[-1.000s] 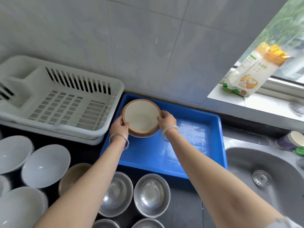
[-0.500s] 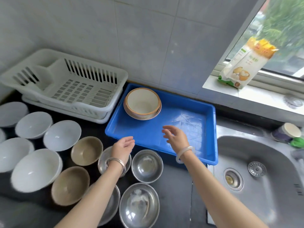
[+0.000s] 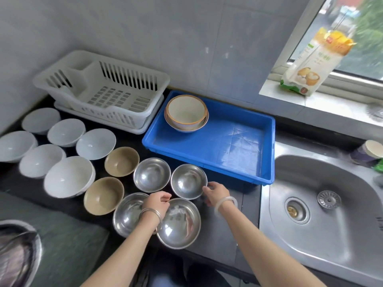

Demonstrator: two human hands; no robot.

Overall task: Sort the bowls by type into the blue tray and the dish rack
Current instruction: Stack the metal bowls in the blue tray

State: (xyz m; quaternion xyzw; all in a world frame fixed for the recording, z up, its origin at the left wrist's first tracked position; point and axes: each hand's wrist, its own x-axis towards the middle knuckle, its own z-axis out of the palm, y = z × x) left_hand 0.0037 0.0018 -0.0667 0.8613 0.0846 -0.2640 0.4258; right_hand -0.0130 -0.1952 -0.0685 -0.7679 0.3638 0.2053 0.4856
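Observation:
A blue tray [image 3: 238,154] holds two stacked cream bowls with brown rims [image 3: 186,112] in its back left corner. Left of it stands the white dish rack [image 3: 103,90], with nothing in it. On the dark counter sit several steel bowls, two tan bowls [image 3: 121,161] and several white bowls [image 3: 68,177]. My right hand [image 3: 216,193] has its fingertips on the right rim of the back right steel bowl [image 3: 187,180], which rests on the counter. My left hand [image 3: 157,200] hovers with loosely curled fingers over the gap between that bowl and the front steel bowl [image 3: 179,223], holding nothing.
A steel sink [image 3: 323,206] lies to the right of the tray. A food packet [image 3: 310,65] leans on the windowsill. A tiled wall rises behind the rack and tray. A dark pan or lid [image 3: 16,253] shows at the bottom left.
Both hands let go of the cream bowl in the tray and drew back to the steel bowls at the counter's front. The view tilted down and back, showing more bowls.

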